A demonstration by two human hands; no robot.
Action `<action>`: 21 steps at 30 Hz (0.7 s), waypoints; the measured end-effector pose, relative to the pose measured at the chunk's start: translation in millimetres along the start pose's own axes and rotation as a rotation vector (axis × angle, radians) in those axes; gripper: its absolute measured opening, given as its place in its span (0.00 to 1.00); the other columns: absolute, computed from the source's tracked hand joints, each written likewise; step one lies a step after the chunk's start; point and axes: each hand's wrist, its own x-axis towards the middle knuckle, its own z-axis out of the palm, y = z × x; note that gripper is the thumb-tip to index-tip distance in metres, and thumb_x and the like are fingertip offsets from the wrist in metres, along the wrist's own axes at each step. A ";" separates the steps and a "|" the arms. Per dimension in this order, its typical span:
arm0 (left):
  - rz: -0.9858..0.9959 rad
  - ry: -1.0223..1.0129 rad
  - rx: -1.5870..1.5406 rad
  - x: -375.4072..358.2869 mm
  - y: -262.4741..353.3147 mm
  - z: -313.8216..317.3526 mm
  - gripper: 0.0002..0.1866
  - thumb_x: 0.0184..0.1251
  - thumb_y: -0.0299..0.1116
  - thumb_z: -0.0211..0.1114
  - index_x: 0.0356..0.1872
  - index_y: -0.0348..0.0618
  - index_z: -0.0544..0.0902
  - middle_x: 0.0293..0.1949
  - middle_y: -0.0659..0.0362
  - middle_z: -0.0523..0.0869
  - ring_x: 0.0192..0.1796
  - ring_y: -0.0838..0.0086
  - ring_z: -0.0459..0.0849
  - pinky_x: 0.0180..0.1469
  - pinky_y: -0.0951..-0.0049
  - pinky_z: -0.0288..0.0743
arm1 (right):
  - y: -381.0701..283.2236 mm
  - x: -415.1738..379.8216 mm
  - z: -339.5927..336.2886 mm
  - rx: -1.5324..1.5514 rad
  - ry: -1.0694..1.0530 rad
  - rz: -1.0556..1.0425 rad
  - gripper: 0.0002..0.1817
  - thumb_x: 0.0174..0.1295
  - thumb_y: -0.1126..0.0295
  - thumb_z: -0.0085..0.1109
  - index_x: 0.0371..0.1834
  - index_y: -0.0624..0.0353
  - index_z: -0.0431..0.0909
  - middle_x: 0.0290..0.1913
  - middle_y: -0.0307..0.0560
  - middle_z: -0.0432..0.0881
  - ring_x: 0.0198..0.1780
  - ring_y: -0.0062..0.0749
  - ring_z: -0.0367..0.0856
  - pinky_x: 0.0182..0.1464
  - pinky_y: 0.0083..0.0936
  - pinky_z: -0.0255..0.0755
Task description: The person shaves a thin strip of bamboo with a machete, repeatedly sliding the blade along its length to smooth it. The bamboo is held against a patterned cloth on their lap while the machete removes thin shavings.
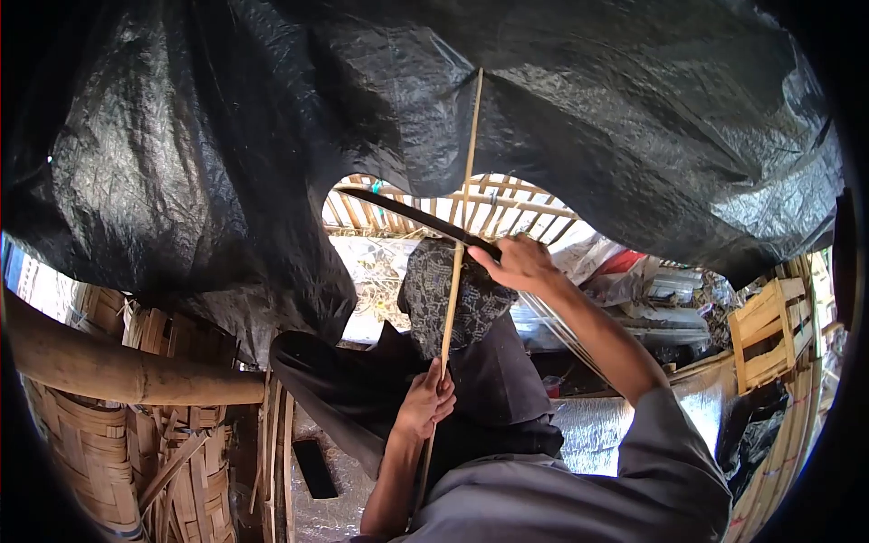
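A long, thin bamboo strip (452, 303) runs upright through the middle of the view, from the dark plastic sheet down toward my body. My left hand (427, 400) is wrapped round its lower part, near my lap. In my right hand (520, 262) is a machete (412, 213), its dark blade pointing up and to the left. The blade crosses the strip close to my right fingers. Beneath the crossing, a patterned dark cloth (434, 294) lies over my knee.
Black plastic sheeting (579, 127) hangs low overhead. A thick bamboo pole (145, 373) and woven bamboo baskets (86, 452) stand at left, with a black phone (314, 469) nearby. A wooden crate (769, 335) and plastic bundles (665, 317) sit at right. Behind is a slatted bamboo fence (516, 206).
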 end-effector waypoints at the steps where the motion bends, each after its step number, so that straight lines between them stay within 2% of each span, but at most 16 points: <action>1: -0.018 -0.056 -0.033 2.4 0.9 -5.0 0.24 0.68 0.56 0.46 0.20 0.49 0.64 0.11 0.70 0.56 0.09 0.87 0.51 0.10 0.84 0.46 | -9.2 1.5 -15.1 -0.012 -0.145 0.095 0.38 0.59 0.35 0.43 0.21 0.65 0.79 0.12 0.55 0.74 0.22 0.45 0.80 0.27 0.37 0.74; 2: -0.016 -0.069 -0.025 5.1 1.1 -7.3 0.24 0.68 0.56 0.46 0.20 0.49 0.64 0.11 0.70 0.56 0.09 0.87 0.51 0.10 0.84 0.46 | -0.6 1.7 0.3 -0.080 0.016 -0.028 0.37 0.58 0.36 0.45 0.19 0.67 0.78 0.12 0.55 0.74 0.18 0.44 0.77 0.24 0.37 0.73; 4: 0.003 -0.057 -0.010 3.7 -1.6 -11.1 0.24 0.69 0.56 0.44 0.19 0.49 0.64 0.11 0.70 0.56 0.09 0.87 0.51 0.10 0.85 0.46 | -8.4 -7.4 -6.6 -0.018 -0.077 -0.055 0.37 0.58 0.37 0.45 0.18 0.67 0.77 0.12 0.54 0.73 0.16 0.43 0.75 0.21 0.37 0.71; 6: 0.018 -0.043 -0.022 2.1 1.4 -11.1 0.24 0.68 0.55 0.47 0.20 0.48 0.64 0.11 0.69 0.57 0.09 0.87 0.53 0.09 0.85 0.46 | -16.6 -20.8 -8.6 -0.020 -0.341 -0.036 0.35 0.56 0.36 0.47 0.20 0.62 0.79 0.13 0.50 0.75 0.15 0.42 0.75 0.20 0.36 0.71; 8: -0.022 -0.058 -0.039 0.7 1.9 -12.4 0.24 0.68 0.55 0.47 0.20 0.48 0.64 0.11 0.70 0.57 0.09 0.87 0.53 0.09 0.85 0.46 | -29.8 -37.2 -11.9 -0.026 -0.438 -0.136 0.34 0.54 0.34 0.48 0.23 0.59 0.81 0.14 0.51 0.76 0.16 0.43 0.76 0.20 0.37 0.72; 10: -0.030 -0.057 -0.043 1.1 1.8 -11.8 0.24 0.68 0.55 0.47 0.20 0.48 0.64 0.11 0.70 0.57 0.09 0.88 0.53 0.09 0.85 0.46 | -31.8 -51.8 -6.8 -0.143 -0.194 -0.377 0.34 0.52 0.33 0.48 0.26 0.57 0.82 0.13 0.51 0.76 0.16 0.44 0.77 0.22 0.39 0.73; 11: -0.039 -0.049 -0.038 -0.2 2.8 -9.9 0.24 0.68 0.56 0.47 0.20 0.48 0.64 0.11 0.70 0.57 0.09 0.88 0.53 0.09 0.85 0.47 | -30.2 -52.8 -4.2 -0.206 -0.217 -0.377 0.40 0.51 0.27 0.40 0.28 0.55 0.83 0.16 0.51 0.77 0.20 0.41 0.79 0.25 0.40 0.72; 12: -0.049 -0.041 -0.033 -0.7 3.6 -9.2 0.24 0.68 0.56 0.47 0.20 0.48 0.64 0.11 0.70 0.57 0.10 0.88 0.53 0.09 0.85 0.47 | -28.0 -48.0 -6.7 -0.204 -0.217 -0.377 0.40 0.51 0.27 0.40 0.28 0.55 0.83 0.16 0.51 0.77 0.20 0.41 0.79 0.25 0.40 0.72; 14: -0.053 -0.039 -0.051 -0.3 2.5 -10.6 0.24 0.68 0.56 0.46 0.20 0.48 0.64 0.12 0.70 0.57 0.10 0.88 0.53 0.09 0.85 0.47 | -20.0 -27.4 -20.2 -0.165 -0.326 -0.261 0.39 0.53 0.29 0.42 0.25 0.60 0.81 0.16 0.52 0.77 0.21 0.41 0.79 0.24 0.39 0.71; 16: -0.068 -0.040 -0.075 -2.0 -2.8 -11.8 0.25 0.68 0.56 0.46 0.20 0.48 0.64 0.12 0.70 0.57 0.10 0.87 0.53 0.09 0.85 0.47 | 6.6 11.2 -22.1 -0.056 -0.298 0.050 0.39 0.55 0.32 0.42 0.23 0.64 0.79 0.17 0.54 0.78 0.23 0.45 0.80 0.26 0.44 0.71; 18: -0.044 -0.038 -0.057 2.3 -1.4 -13.5 0.25 0.68 0.57 0.46 0.19 0.48 0.63 0.12 0.70 0.57 0.10 0.87 0.53 0.10 0.85 0.46 | 29.0 36.5 -17.2 0.049 -0.143 0.183 0.39 0.58 0.34 0.41 0.23 0.66 0.77 0.21 0.57 0.79 0.26 0.47 0.81 0.30 0.46 0.71; 20: -0.040 -0.062 -0.057 2.1 1.3 -15.1 0.25 0.68 0.56 0.46 0.19 0.48 0.63 0.12 0.69 0.57 0.10 0.87 0.53 0.10 0.85 0.46 | 31.8 38.6 -21.7 0.021 -0.197 0.250 0.40 0.59 0.32 0.37 0.28 0.67 0.76 0.27 0.60 0.80 0.33 0.49 0.81 0.35 0.43 0.73; 21: -0.048 -0.068 -0.047 2.1 1.3 -15.6 0.25 0.69 0.57 0.44 0.19 0.49 0.63 0.12 0.70 0.56 0.10 0.88 0.52 0.10 0.85 0.47 | 29.2 38.3 -24.5 0.041 -0.257 0.245 0.41 0.58 0.32 0.36 0.28 0.67 0.77 0.25 0.58 0.79 0.31 0.47 0.81 0.33 0.42 0.73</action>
